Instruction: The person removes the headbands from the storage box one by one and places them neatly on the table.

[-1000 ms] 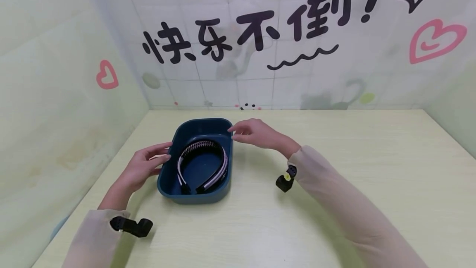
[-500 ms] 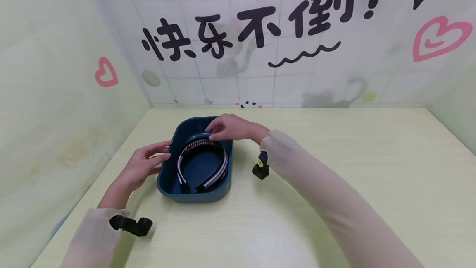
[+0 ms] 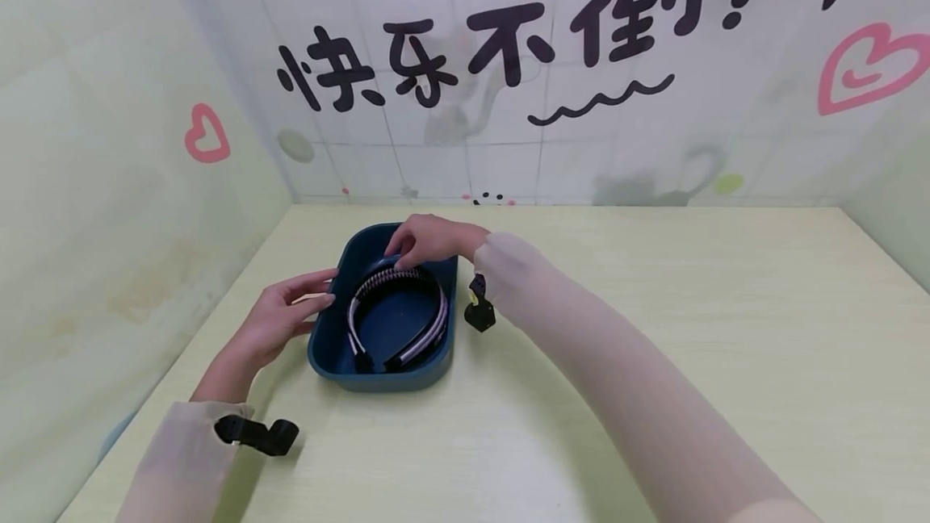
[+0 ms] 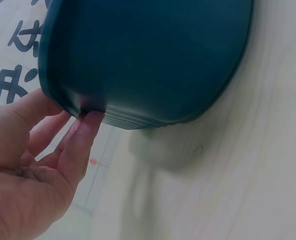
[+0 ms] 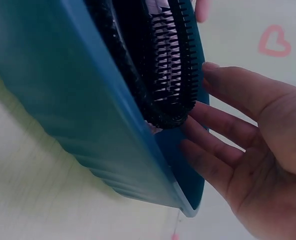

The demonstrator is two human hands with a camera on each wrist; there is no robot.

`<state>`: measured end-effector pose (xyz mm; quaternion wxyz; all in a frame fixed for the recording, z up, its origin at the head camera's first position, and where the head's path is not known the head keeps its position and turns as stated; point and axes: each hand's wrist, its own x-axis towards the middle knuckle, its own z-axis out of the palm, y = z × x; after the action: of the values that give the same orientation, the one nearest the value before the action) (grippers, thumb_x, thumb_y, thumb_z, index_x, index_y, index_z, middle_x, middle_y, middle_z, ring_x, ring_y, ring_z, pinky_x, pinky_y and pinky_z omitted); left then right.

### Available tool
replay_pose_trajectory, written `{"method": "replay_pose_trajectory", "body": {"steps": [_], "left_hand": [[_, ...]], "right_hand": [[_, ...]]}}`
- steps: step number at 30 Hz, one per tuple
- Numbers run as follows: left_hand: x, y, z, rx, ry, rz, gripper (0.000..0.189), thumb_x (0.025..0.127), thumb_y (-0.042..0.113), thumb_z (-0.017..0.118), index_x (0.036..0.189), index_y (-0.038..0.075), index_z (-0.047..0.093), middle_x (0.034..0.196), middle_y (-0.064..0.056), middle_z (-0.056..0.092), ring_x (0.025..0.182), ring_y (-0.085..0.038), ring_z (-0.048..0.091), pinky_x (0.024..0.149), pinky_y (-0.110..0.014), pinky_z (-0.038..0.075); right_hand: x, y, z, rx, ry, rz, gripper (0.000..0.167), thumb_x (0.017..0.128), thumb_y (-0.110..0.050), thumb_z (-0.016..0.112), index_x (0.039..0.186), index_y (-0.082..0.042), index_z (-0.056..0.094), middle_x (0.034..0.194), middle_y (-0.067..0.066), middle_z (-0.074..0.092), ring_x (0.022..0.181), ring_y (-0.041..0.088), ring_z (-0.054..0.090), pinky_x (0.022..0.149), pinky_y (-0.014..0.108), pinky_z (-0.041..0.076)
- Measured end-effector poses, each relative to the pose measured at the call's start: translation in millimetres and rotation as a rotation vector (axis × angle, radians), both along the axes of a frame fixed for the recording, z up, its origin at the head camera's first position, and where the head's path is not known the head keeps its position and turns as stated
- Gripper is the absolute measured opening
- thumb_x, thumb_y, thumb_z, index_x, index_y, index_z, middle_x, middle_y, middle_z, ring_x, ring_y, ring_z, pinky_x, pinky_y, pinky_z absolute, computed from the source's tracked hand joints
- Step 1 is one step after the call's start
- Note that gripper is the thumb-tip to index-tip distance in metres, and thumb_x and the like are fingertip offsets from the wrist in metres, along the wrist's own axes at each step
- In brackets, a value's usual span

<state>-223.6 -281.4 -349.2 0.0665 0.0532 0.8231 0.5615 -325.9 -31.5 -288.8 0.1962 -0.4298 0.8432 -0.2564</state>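
Observation:
A dark blue rectangular box (image 3: 407, 382) with rounded corners holds headbands (image 3: 363, 289), black and pale purple-white, with a row of comb teeth along the inside. At the box's left wall my left hand (image 3: 279, 313) touches the rim with extended fingers; the left wrist view shows the thumb (image 4: 85, 132) against the outer wall. My right hand (image 3: 432, 236) reaches over the far right rim into the box, fingers bent down at the headbands' far curve. From the right wrist, the fingers (image 5: 207, 160) lie beside the black toothed headband (image 5: 175, 117), with a gap between thumb and fingers.
The box stands on a pale wooden table (image 3: 581, 394), left of its middle. A printed cloth wall (image 3: 494, 144) with black characters rises behind it, and another wall (image 3: 109, 224) stands at the left. Small black cameras (image 3: 257, 436) hang at both wrists.
My right hand has moved left from the box's right rim to inside it, at the headbands' far curve. The left hand stays at the left wall. The head view has tilted slightly down.

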Motion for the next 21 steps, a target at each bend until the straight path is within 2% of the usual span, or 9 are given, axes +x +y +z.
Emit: {"method": "replay_pose_trajectory", "body": {"steps": [4,11,21], "left_hand": [[-0.9,0.6,0.1,0.002,-0.001,-0.003,0.056,0.09,0.027,0.06,0.138,0.004,0.04,0.122,-0.014,0.045,0.095,-0.004,0.054,0.074,-0.028,0.051],[-3.0,0.7,-0.2,0.017,-0.005,-0.01,0.056,0.09,0.026,0.06,0.138,0.005,0.04,0.12,-0.012,0.046,0.094,-0.003,0.055,0.074,-0.028,0.051],[-2.7,-1.0,-1.7,0.015,-0.018,-0.006,0.056,0.09,0.027,0.06,0.138,0.006,0.04,0.121,-0.012,0.045,0.095,-0.004,0.054,0.074,-0.027,0.05]], "right_hand": [[-2.7,-1.7,0.2,0.037,-0.018,-0.005,0.032,0.088,-0.01,0.062,0.119,-0.002,0.06,0.108,0.008,0.063,0.094,0.014,0.059,0.076,0.022,0.046],[-3.2,-0.3,2.8,0.057,-0.111,-0.061,0.032,0.087,-0.008,0.063,0.118,-0.005,0.062,0.108,0.009,0.062,0.094,0.014,0.057,0.067,0.028,0.051],[-6.3,-0.1,-3.5,0.017,-0.112,-0.086,0.031,0.083,-0.004,0.067,0.114,-0.005,0.065,0.108,0.008,0.063,0.095,0.013,0.058,0.066,0.029,0.052]]}}
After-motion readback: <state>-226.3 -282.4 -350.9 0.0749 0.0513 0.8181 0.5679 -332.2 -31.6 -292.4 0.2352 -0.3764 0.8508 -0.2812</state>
